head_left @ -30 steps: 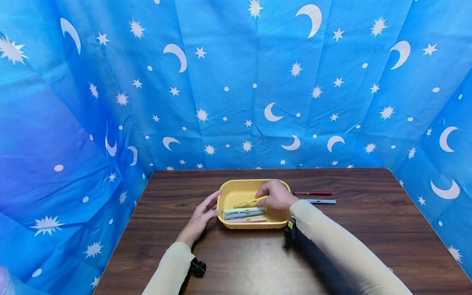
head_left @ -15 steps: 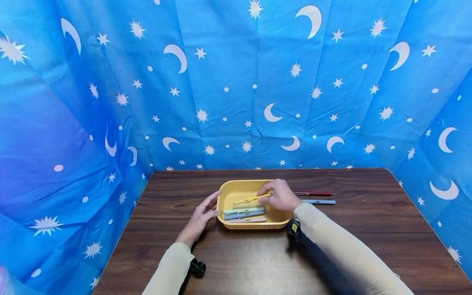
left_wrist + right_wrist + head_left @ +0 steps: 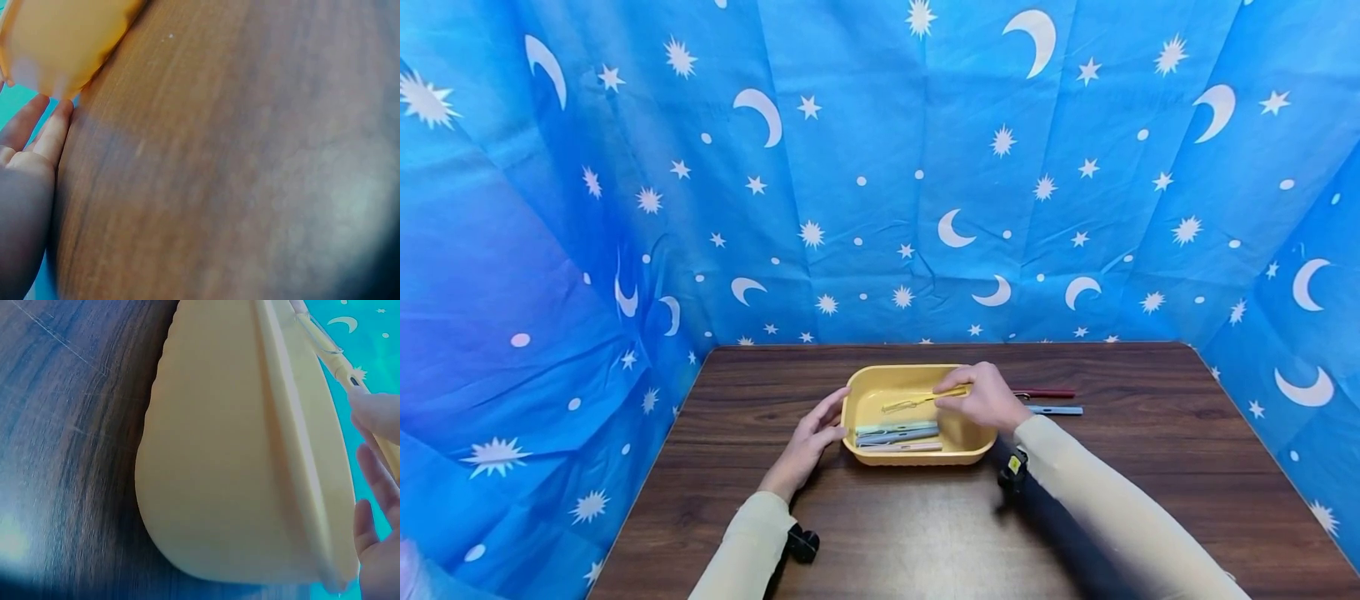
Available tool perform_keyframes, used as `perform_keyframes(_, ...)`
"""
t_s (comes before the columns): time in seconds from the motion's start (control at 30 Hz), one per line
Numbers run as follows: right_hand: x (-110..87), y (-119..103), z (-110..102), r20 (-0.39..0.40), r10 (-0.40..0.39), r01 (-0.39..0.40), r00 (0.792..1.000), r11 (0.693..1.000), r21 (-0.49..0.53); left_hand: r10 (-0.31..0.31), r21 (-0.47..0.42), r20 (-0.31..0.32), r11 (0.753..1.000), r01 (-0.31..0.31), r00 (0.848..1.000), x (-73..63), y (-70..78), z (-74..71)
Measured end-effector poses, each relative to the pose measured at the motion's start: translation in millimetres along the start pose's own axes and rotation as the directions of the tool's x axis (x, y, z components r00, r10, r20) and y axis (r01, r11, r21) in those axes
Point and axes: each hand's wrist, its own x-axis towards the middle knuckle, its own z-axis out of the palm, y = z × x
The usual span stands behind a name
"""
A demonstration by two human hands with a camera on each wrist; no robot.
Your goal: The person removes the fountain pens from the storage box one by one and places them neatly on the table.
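My right hand (image 3: 981, 396) pinches a yellow pen (image 3: 917, 402) between thumb and fingers, over the right part of a yellow tray (image 3: 917, 460). The pen's clip end points left, slightly lower than the other end. In the right wrist view the pen (image 3: 340, 369) rises above the tray's wall (image 3: 219, 456). My left hand (image 3: 808, 442) rests its extended fingers against the tray's left end; its fingertips show at the wall in the left wrist view. Inside the tray, along the near side, lie a pale green pen (image 3: 898, 427), a blue pen (image 3: 904, 436) and a pale pink pen (image 3: 902, 447).
To the tray's right, a dark red pen (image 3: 1051, 392) and a light blue pen (image 3: 1060, 410) lie on the brown wooden table (image 3: 887, 533), partly hidden by my right hand and sleeve. A blue curtain (image 3: 880, 250) with moons and stars hangs behind and at both sides.
My right hand has moved to the right and slightly away, carrying the yellow pen with it. My left hand, the tray and the other pens have stayed put.
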Motion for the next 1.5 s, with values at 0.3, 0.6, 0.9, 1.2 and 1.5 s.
perform_keyframes(0.3, -12.9, 6, -15, -0.048, 0.042, -0.038, 0.998, 0.997, 0.063, 0.006, -0.017, 0.007, 1.0, -0.006, 1.0, 0.0, 1.0, -1.2)
perform_keyframes(0.6, -24.5, 13, -28, -0.058, 0.035, -0.03, 0.998, 0.997, 0.076, -0.018, -0.022, -0.003, 1.0, 0.018, 1.0, 0.8, 1.6, -0.9)
perform_keyframes(0.9, -35.5, 16, -36, -0.092, 0.089, -0.083, 0.992, 0.994, 0.065, -0.049, -0.014, 0.001, 0.999, 0.049, 0.999, -1.9, 0.7, 1.7)
perform_keyframes(1.2, -44.8, 21, -52, -0.15, 0.11, -0.1, 0.983, 0.992, 0.075, -0.059, -0.012, -0.02, 0.998, 0.059, 0.998, -0.6, 2.9, 3.0)
perform_keyframes(1.5, -55.6, 29, -70, -0.238, 0.121, -0.119, 0.964, 0.993, 0.025, -0.042, -0.006, -0.014, 0.999, 0.042, 0.999, 0.1, 0.9, 0.7)
